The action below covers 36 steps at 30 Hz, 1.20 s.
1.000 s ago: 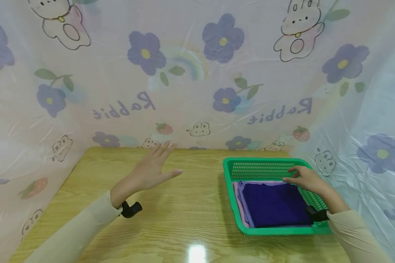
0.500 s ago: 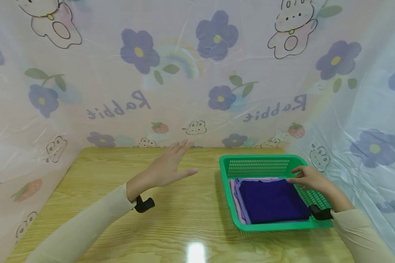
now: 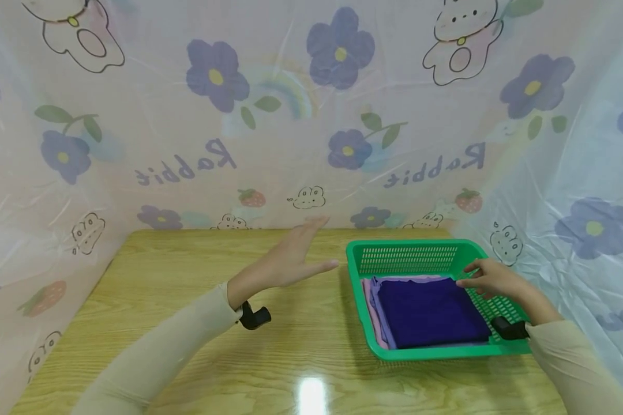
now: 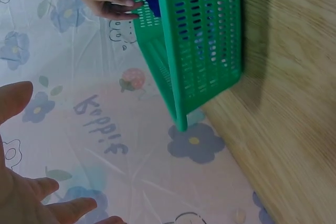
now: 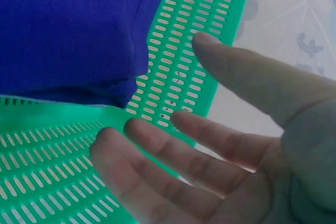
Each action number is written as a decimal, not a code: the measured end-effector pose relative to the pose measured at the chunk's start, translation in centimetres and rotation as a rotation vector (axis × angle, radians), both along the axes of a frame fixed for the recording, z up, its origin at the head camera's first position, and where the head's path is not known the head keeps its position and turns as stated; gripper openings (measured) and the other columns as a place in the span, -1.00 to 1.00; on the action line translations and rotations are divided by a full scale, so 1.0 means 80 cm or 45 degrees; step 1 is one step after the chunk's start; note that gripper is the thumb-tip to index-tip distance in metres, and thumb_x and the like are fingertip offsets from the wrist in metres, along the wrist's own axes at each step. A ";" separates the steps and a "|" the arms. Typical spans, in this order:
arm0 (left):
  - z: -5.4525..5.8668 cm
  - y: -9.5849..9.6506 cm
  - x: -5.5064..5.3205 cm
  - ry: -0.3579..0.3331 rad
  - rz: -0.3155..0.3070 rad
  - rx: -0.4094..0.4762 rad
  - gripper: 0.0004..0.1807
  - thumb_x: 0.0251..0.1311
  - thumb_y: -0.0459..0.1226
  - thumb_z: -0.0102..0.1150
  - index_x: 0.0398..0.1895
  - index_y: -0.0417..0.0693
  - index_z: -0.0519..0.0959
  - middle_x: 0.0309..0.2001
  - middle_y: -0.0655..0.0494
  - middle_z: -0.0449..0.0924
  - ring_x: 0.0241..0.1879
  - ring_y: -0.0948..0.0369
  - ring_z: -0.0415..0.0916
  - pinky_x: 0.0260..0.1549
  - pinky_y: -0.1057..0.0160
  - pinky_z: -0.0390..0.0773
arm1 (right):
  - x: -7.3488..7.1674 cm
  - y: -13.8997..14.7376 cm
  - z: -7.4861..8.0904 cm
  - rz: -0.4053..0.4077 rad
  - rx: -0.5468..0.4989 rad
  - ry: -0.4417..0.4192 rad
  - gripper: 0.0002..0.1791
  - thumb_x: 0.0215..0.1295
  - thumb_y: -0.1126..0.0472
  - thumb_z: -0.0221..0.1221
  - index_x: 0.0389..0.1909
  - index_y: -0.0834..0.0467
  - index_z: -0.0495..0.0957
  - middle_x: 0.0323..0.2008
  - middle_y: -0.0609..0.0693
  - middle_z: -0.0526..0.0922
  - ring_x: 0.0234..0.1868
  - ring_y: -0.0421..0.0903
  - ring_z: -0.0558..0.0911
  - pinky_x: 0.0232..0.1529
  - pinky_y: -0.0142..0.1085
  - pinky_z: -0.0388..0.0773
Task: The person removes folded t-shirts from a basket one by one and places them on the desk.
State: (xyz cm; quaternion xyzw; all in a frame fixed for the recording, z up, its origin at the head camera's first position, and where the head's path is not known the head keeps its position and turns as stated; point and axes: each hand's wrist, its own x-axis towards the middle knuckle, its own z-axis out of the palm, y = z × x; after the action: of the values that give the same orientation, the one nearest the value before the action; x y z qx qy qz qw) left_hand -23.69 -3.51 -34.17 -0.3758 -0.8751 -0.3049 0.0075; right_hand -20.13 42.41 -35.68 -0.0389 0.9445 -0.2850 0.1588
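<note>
A green perforated basket (image 3: 409, 251) stands at the right of the wooden table (image 3: 187, 300). In it lies a folded dark blue cloth (image 3: 431, 311) (image 5: 68, 30) on top of lilac and pink folded cloths (image 3: 372, 308). My right hand (image 3: 490, 278) (image 5: 220, 156) hovers open inside the basket, fingertips at the blue cloth's far right corner, holding nothing. My left hand (image 3: 296, 259) (image 4: 31, 192) is held flat and open above the table, just left of the basket (image 4: 199, 40), empty.
A plastic sheet printed with purple flowers and rabbits (image 3: 270, 115) walls in the table at the back and both sides. A glare spot (image 3: 311, 397) shines on the wood near the front edge.
My left hand has travelled right across the table toward the basket. My right hand has stayed at the blue cloth's corner.
</note>
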 end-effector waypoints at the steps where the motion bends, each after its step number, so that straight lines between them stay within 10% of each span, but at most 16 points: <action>1: 0.000 0.004 0.000 -0.032 -0.011 0.020 0.01 0.32 0.28 0.03 0.63 0.13 -0.20 0.59 0.12 -0.15 0.53 0.09 -0.14 0.45 -0.03 0.00 | 0.000 0.000 0.000 0.002 -0.002 -0.005 -0.33 0.41 0.15 0.23 0.15 0.69 0.28 -0.20 0.36 0.63 -0.27 0.18 0.69 -0.29 -0.03 0.70; 16: 0.000 0.066 0.006 -0.635 -0.141 0.321 -0.13 0.44 0.01 0.09 0.62 0.03 -0.14 0.51 -0.05 0.11 0.42 -0.06 0.19 0.29 0.02 0.37 | -0.011 0.008 -0.012 -0.067 -0.118 -0.186 -0.28 0.38 0.17 0.26 0.20 0.69 0.22 -0.14 0.36 0.57 -0.21 0.17 0.68 -0.23 0.02 0.70; 27: -0.012 0.121 0.004 -1.167 -0.055 0.623 -0.23 0.41 -0.28 0.17 0.56 -0.27 0.03 0.42 -0.21 0.26 0.28 -0.04 0.42 0.15 0.09 0.52 | -0.017 0.013 -0.018 -0.076 -0.125 -0.267 -0.30 0.41 0.18 0.23 0.20 0.73 0.22 -0.07 0.50 0.54 -0.14 0.28 0.67 -0.20 0.05 0.69; 36: -0.032 0.156 0.007 -1.413 0.060 0.668 -0.22 0.36 -0.35 0.21 0.53 -0.35 0.05 0.40 -0.29 0.26 0.31 -0.16 0.35 0.20 0.04 0.47 | -0.021 0.011 -0.020 -0.076 -0.110 -0.336 -0.25 0.40 0.19 0.24 0.19 0.78 0.17 -0.02 0.59 0.51 -0.08 0.35 0.65 -0.17 0.06 0.68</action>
State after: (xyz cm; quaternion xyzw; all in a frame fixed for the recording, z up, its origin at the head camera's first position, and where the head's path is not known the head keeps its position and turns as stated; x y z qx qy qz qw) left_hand -23.16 8.97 -36.71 -0.1272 -0.6523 -0.6600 -0.3502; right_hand -21.80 43.33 -37.27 0.0203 0.9030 -0.3327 0.2712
